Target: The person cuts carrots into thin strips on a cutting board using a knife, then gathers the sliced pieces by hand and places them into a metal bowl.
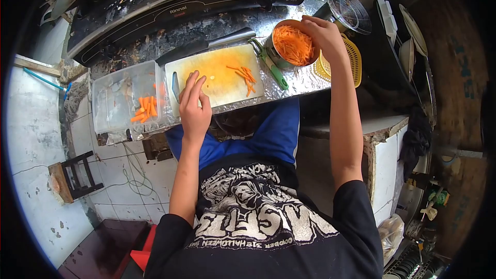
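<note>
My left hand (194,101) is over the left end of the white cutting board (227,95), its fingers stretched out and holding nothing. Thin carrot strips (247,78) lie on the right part of that board, whose surface is stained orange. My right hand (326,36) grips the rim of a round metal bowl (281,62) full of shredded carrot (293,45). Between board and bowl lies a green-handled peeler (269,64). Left of the board, a clear plastic container (111,93) holds several carrot sticks (145,109) in its right compartment.
A large knife (206,45) lies behind the board, in front of the Rinnai stove (191,10). Beside the bowl stands a yellow plastic basket (353,62), with a wire strainer (349,10) behind it. The foil-covered counter (305,89) ends just before my knees.
</note>
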Demonstrator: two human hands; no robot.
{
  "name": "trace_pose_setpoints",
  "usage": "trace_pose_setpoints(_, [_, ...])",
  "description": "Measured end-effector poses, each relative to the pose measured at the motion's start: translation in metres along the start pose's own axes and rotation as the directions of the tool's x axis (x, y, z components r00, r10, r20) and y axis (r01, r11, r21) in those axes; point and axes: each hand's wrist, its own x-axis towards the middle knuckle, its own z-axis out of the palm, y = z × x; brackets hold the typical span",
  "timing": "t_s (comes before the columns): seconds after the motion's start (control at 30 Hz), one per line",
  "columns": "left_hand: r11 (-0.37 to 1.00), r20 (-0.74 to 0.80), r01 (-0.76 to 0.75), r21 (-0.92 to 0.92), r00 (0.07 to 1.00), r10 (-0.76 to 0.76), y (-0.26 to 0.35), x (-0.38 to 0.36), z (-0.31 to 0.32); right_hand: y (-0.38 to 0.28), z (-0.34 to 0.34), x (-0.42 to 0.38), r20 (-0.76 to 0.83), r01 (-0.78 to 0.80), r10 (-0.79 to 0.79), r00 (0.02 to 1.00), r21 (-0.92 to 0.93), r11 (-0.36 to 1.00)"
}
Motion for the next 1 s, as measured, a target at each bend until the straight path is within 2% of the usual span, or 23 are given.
trace_pose_setpoints(0.1, [1.0, -0.013, 0.01, 0.002, 1.0, -0.01, 0.0, 0.0, -0.003, 0.0, -0.001, 0.005, -0.092, -0.014, 0.016, 0.996, 0.029, 0.999])
trace_pose_setpoints(0.27, [1.0, -0.016, 0.004, 0.012, 1.0, -0.004, -0.003, 0.0, -0.004, 0.008, 0.004, 0.0, -0.12, 0.057, -0.055, 0.991, 0.014, 0.998])
trace_pose_setpoints(0.33, [1.0, -0.013, 0.026, -0.001, 1.0, -0.026, -0.002, -0.001, -0.003, -0.008, 0.024, -0.027, 0.024, 0.212, -0.21, 0.977, -0.104, 0.972])
trace_pose_setpoints(0.4, [1.0, -0.008, 0.03, -0.004, 1.0, -0.03, -0.002, -0.002, -0.002, -0.017, 0.05, -0.053, 0.316, 0.272, -0.182, 0.931, -0.273, 0.923])
trace_pose_setpoints(0.47, [0.999, 0.004, 0.033, -0.012, 0.999, -0.033, -0.002, -0.003, -0.001, -0.003, 0.082, -0.067, 0.459, 0.378, -0.243, 0.855, -0.229, 0.897])
trace_pose_setpoints(0.53, [1.0, 0.01, 0.03, -0.004, 1.0, -0.03, 0.0, -0.003, 0.0, 0.005, 0.108, -0.073, 0.451, 0.462, -0.302, 0.84, -0.303, 0.834])
trace_pose_setpoints(0.6, [1.0, 0.012, 0.014, 0.014, 1.0, -0.014, 0.003, -0.002, -0.003, 0.016, 0.129, -0.075, 0.446, 0.44, -0.292, 0.846, -0.273, 0.855])
trace_pose_setpoints(0.7, [0.999, 0.009, 0.0, 0.034, 1.0, 0.0, 0.003, -0.002, -0.005, 0.026, 0.15, -0.076, 0.342, 0.644, -0.546, 0.765, -0.374, 0.668])
trace_pose_setpoints(0.73, [0.999, 0.005, 0.004, 0.035, 1.0, -0.004, 0.003, -0.002, -0.005, 0.027, 0.152, -0.078, 0.342, 0.645, -0.547, 0.764, -0.375, 0.666])
trace_pose_setpoints(0.8, [1.0, -0.001, 0.021, 0.022, 1.0, -0.021, 0.004, -0.002, -0.006, 0.027, 0.155, -0.087, 0.371, 0.571, -0.439, 0.819, -0.444, 0.691])
trace_pose_setpoints(1.0, [1.0, 0.0, 0.008, 0.005, 1.0, -0.008, 0.0, -0.004, -0.003, 0.025, 0.159, -0.1, 0.293, 0.511, -0.419, 0.86, -0.469, 0.72])
